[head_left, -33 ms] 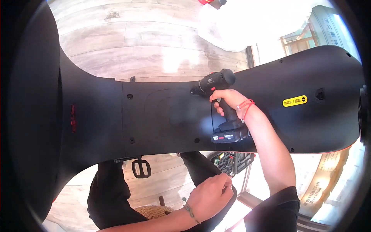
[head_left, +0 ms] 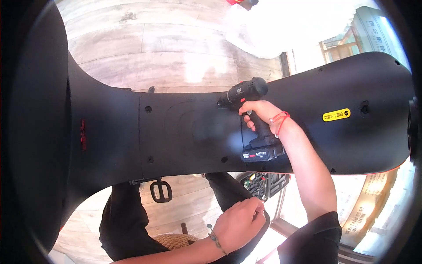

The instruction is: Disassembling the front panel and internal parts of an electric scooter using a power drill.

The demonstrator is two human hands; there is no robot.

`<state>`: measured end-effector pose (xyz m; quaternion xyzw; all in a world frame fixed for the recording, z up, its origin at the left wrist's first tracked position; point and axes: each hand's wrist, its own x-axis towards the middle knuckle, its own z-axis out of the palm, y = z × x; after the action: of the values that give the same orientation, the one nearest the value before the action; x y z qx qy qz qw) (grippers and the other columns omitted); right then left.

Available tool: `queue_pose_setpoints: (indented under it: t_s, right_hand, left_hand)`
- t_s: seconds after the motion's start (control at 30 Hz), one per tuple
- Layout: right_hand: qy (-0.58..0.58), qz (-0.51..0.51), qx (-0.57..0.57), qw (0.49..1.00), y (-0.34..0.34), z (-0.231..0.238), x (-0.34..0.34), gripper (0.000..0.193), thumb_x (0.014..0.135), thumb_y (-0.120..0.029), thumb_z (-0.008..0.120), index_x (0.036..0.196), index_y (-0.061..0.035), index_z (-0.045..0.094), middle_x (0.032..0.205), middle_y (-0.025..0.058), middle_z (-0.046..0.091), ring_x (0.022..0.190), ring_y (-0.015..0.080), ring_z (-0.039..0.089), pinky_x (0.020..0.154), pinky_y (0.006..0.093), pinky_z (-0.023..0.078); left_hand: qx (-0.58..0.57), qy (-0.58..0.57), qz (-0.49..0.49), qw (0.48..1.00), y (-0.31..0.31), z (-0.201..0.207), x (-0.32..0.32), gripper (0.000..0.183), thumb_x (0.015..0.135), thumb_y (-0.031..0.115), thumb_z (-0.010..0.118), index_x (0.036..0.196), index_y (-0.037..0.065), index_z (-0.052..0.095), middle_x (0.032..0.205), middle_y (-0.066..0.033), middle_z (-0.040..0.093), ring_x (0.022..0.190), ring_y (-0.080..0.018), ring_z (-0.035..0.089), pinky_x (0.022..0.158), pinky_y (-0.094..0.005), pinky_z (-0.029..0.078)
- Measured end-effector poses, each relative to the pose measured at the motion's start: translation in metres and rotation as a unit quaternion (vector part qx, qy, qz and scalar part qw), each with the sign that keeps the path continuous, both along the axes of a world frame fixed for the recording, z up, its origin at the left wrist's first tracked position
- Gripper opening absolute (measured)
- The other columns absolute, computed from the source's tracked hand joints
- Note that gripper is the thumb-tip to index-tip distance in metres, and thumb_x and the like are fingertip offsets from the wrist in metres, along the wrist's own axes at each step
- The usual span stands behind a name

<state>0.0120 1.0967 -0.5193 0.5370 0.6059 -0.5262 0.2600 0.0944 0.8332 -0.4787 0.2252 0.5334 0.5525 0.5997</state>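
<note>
My right hand is wrapped round the grip of a black cordless drill. The drill lies tilted, its battery toward me and its front end at a screw hole in the long black plastic body panel. Whether the bit sits in the screw is too small to tell. My left hand rests curled on my knee, its fingers closed; what they hold, if anything, is hidden.
An open tool case with several tools lies below the panel's near edge. A black pedal sticks out on that side. A yellow label is on the panel's right part. A woven stool seat shows beneath me.
</note>
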Motion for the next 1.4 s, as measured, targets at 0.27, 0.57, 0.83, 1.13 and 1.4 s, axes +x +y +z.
queue_pose_setpoints:
  t_s: [0.27, 0.57, 0.83, 1.13, 1.4]
  right_hand:
    - [-0.041, -0.002, -0.006, 0.999, -0.001, 0.007, -0.017, 0.014, 0.077, -0.015, 0.064, 0.079, -0.0048, 0.055, 0.066, 0.0042, 0.054, 0.052, 0.014, 0.053, 0.048, 0.0267, 0.044]
    - [-0.038, 0.008, 0.012, 0.999, -0.002, 0.006, -0.014, 0.016, 0.077, -0.018, 0.064, 0.083, -0.0044, 0.057, 0.064, 0.0032, 0.054, 0.049, 0.0115, 0.052, 0.045, 0.0248, 0.041]
    - [-0.027, 0.028, 0.02, 0.999, -0.005, 0.012, -0.011, 0.017, 0.078, -0.019, 0.064, 0.083, -0.0033, 0.057, 0.065, 0.0042, 0.055, 0.049, 0.0121, 0.052, 0.047, 0.0257, 0.042]
    - [-0.013, 0.015, 0.004, 1.0, -0.004, 0.009, -0.008, 0.016, 0.075, -0.015, 0.065, 0.08, -0.0028, 0.057, 0.067, 0.0058, 0.055, 0.051, 0.0147, 0.054, 0.047, 0.0279, 0.044]
    - [-0.016, 0.005, 0.009, 1.0, -0.005, 0.008, -0.008, 0.018, 0.077, -0.018, 0.064, 0.085, -0.0024, 0.059, 0.065, 0.0043, 0.054, 0.049, 0.0127, 0.052, 0.046, 0.0259, 0.04]
  left_hand:
    - [0.008, -0.025, 0.011, 1.0, -0.005, 0.002, -0.008, 0.017, 0.087, 0.018, 0.052, 0.096, 0.004, 0.055, 0.094, -0.0134, 0.063, 0.09, -0.0326, 0.06, 0.079, -0.0425, 0.049]
    - [0.018, -0.016, 0.026, 0.999, -0.004, 0.003, -0.006, 0.016, 0.086, 0.017, 0.053, 0.095, 0.004, 0.055, 0.094, -0.0137, 0.063, 0.089, -0.0322, 0.061, 0.078, -0.0425, 0.05]
    - [0.017, -0.014, 0.024, 0.999, -0.002, 0.005, -0.007, 0.016, 0.086, 0.017, 0.053, 0.095, 0.004, 0.055, 0.093, -0.0138, 0.063, 0.089, -0.0321, 0.061, 0.078, -0.0424, 0.05]
    - [0.018, -0.016, 0.017, 1.0, 0.0, 0.004, -0.006, 0.016, 0.086, 0.017, 0.053, 0.097, 0.004, 0.055, 0.094, -0.0135, 0.064, 0.089, -0.0322, 0.061, 0.078, -0.0418, 0.05]
    - [0.024, -0.005, 0.023, 0.999, -0.002, 0.003, -0.006, 0.015, 0.086, 0.016, 0.053, 0.096, 0.004, 0.055, 0.093, -0.013, 0.064, 0.087, -0.0322, 0.061, 0.077, -0.0418, 0.05]
